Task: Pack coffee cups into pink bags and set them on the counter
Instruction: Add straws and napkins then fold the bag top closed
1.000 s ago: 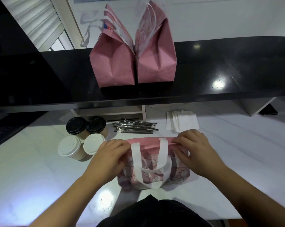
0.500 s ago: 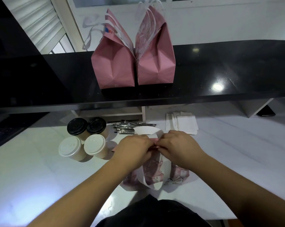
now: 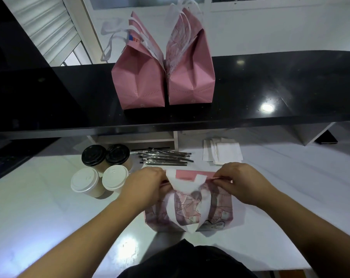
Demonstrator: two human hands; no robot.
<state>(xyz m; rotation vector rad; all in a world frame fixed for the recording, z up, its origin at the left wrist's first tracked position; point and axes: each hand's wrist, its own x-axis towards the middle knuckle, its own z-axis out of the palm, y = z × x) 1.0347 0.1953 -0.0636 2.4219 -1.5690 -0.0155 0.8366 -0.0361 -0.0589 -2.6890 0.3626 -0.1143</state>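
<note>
- On the white table (image 3: 39,227), right in front of the person, a pink bag (image 3: 190,209) lies with its top edge pulled wide.
- The left hand (image 3: 144,187) pinches the left end of the top edge, and the right hand (image 3: 244,183) pinches the right end. Both hands are closed on the bag.
- Half a second ago the two hands were close together in the middle of the bag. Now they are far apart, one at each end.
- That means the bag's mouth is being opened up, so cups can go in. I think it is still empty, but I cannot see inside.
- Four coffee cups (image 3: 101,169) wait just to the left of the bag, two with black lids and two with white lids. No hand touches them.
- Up on the black counter (image 3: 270,87), two packed bags (image 3: 162,77) stand side by side.
- Near the cups lie some straws (image 3: 164,157) and napkins (image 3: 222,151).
</note>
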